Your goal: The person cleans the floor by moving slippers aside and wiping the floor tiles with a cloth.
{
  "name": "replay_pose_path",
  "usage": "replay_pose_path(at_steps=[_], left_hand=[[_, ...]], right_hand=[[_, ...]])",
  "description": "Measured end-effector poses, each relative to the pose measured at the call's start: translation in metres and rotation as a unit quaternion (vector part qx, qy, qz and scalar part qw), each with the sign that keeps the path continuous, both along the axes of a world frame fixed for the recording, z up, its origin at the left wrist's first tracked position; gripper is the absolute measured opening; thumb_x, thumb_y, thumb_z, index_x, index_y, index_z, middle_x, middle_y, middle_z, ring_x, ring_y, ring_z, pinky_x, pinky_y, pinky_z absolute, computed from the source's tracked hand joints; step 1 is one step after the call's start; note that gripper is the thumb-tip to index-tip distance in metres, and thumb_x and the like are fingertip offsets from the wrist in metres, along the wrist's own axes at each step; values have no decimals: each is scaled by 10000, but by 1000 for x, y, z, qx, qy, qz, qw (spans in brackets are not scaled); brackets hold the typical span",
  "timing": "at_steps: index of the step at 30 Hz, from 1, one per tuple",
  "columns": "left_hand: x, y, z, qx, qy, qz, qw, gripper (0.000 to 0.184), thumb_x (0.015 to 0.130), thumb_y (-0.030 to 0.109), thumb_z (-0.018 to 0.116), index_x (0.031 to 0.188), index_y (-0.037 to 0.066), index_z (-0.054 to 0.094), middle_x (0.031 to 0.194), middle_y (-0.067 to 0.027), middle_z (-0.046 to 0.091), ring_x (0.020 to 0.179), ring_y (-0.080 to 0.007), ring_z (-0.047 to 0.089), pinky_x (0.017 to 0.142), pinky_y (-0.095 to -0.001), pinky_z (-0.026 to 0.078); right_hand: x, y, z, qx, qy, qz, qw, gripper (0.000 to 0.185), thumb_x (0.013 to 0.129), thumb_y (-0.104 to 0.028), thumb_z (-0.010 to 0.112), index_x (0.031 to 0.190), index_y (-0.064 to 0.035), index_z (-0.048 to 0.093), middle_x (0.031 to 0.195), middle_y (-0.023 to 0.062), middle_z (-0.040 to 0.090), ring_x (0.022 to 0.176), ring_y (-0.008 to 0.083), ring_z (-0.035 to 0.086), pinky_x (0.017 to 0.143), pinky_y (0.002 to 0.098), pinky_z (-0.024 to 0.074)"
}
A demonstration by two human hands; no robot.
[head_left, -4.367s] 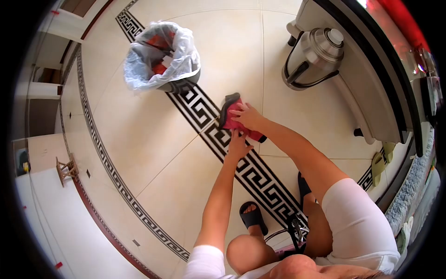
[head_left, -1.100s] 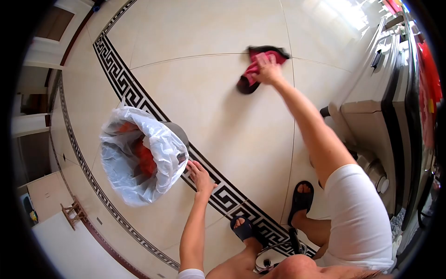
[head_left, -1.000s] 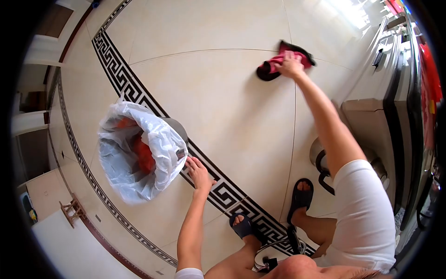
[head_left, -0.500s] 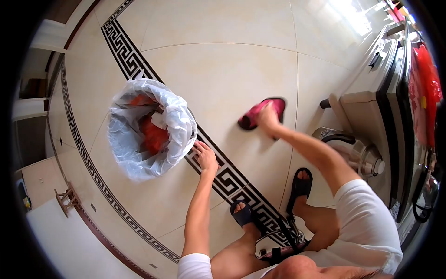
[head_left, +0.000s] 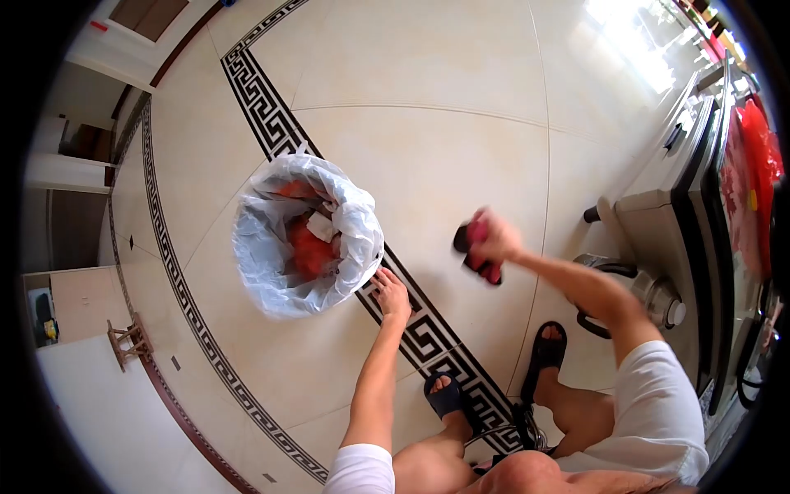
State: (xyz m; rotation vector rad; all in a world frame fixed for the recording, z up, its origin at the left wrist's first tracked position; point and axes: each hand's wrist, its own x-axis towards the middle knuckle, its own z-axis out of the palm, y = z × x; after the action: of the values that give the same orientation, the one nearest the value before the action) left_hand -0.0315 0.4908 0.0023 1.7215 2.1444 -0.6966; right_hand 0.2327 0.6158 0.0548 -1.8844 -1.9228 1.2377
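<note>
A bin lined with a whitish plastic bag (head_left: 362, 198) stands on the tiled floor at centre left. Inside it lie red-orange waste (head_left: 311, 251) and a small white piece (head_left: 322, 226). At the bin's lower right side is my left hand (head_left: 392, 296), its fingers stretched out and at or against the bag's edge; it grips nothing that I can see. My right hand (head_left: 494, 240) is closed on a pink-and-black item (head_left: 476, 233), shaped somewhat like a slipper and blurred by motion. Its exact kind is unclear, and my fingers cover part of it.
A steel kettle (head_left: 658, 303) with a black handle is at the right, beside a grey cabinet-like unit (head_left: 650, 216). A red plastic bag (head_left: 759, 156) hangs at the far right. My feet, in dark sandals (head_left: 545, 354), are below. A small wooden stool (head_left: 129, 342) is far left.
My right hand has turned the pink-and-black item from lying flat-on to a steeper tilt. My left hand stays by the bin. The whole view has shifted, so the bin appears further right.
</note>
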Motion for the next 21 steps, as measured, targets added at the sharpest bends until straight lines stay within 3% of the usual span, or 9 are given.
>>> replay_pose_path(at_steps=[1, 3, 6, 8, 11, 14, 16, 18, 21], left_hand=[[1, 1, 2, -10, -5, 4, 1000, 843, 810, 114, 691, 1446, -128, 194, 1512, -293, 224, 1369, -459, 313, 1016, -468, 447], [5, 10, 29, -75, -24, 21, 997, 1229, 579, 225, 895, 1461, -126, 114, 1522, -289, 198, 1388, -460, 278, 1078, -478, 385], [5, 8, 24, -74, -13, 18, 997, 1324, 510, 264, 930, 1462, -122, 94, 1526, -286, 187, 1397, -448, 267, 1091, -475, 374], [5, 9, 26, -73, -12, 18, 997, 1306, 531, 270, 923, 1462, -121, 95, 1522, -290, 193, 1393, -439, 282, 1086, -474, 384], [5, 11, 27, -74, -10, 12, 997, 1280, 542, 255, 913, 1458, -127, 104, 1520, -294, 197, 1383, -442, 301, 1074, -478, 398], [4, 7, 18, -53, -2, 4, 999, 1216, 572, 219, 889, 1450, -137, 128, 1512, -293, 213, 1375, -440, 315, 1072, -485, 399], [5, 5, 18, -32, -4, -2, 999, 1126, 618, 189, 850, 1444, -142, 160, 1494, -286, 246, 1342, -440, 362, 1056, -485, 416], [1, -2, 4, 11, 0, -15, 1000, 1120, 621, 201, 845, 1445, -136, 165, 1493, -292, 241, 1339, -446, 364, 1052, -483, 423], [5, 9, 19, -60, 18, -12, 998, 1387, 434, 417, 949, 1438, -120, 156, 1507, -348, 154, 1397, -468, 252, 1086, -433, 394]], right_hand=[[26, 37, 19, -7, 70, -75, 995, 546, 629, -190, 755, 1119, -129, 522, 828, 95, 642, 808, 253, 651, 720, 377, 539], [76, 94, 30, 83, -46, -157, 983, 508, 674, -212, 728, 1119, -96, 510, 909, 138, 667, 841, 285, 659, 748, 399, 535], [159, 135, 18, 159, -127, -232, 951, 582, 704, -251, 704, 1221, -89, 490, 992, 193, 667, 927, 349, 660, 798, 409, 534], [208, 145, -21, 84, -189, -258, 944, 705, 728, -303, 660, 1358, -91, 427, 1147, 240, 622, 1086, 389, 605, 919, 437, 491], [231, 141, -82, -39, -225, -254, 940, 920, 735, -334, 626, 1519, -84, 215, 1462, 292, 360, 1374, 370, 365, 1130, 380, 323], [212, 165, -119, 48, -166, -187, 967, 915, 713, -323, 630, 1512, -102, 244, 1476, 252, 367, 1379, 349, 361, 1119, 382, 332], [157, 181, -71, -17, -122, -165, 979, 901, 687, -255, 645, 1496, -102, 281, 1401, 246, 462, 1321, 362, 427, 1080, 410, 373], [101, 190, -68, 65, -74, -95, 991, 905, 635, -140, 673, 1476, -101, 340, 1384, 222, 489, 1296, 350, 454, 1061, 368, 391], [5, 179, -95, 186, 36, 89, 978, 868, 579, -153, 716, 1403, -133, 445, 1312, 168, 562, 1233, 366, 500, 1045, 428, 402]])
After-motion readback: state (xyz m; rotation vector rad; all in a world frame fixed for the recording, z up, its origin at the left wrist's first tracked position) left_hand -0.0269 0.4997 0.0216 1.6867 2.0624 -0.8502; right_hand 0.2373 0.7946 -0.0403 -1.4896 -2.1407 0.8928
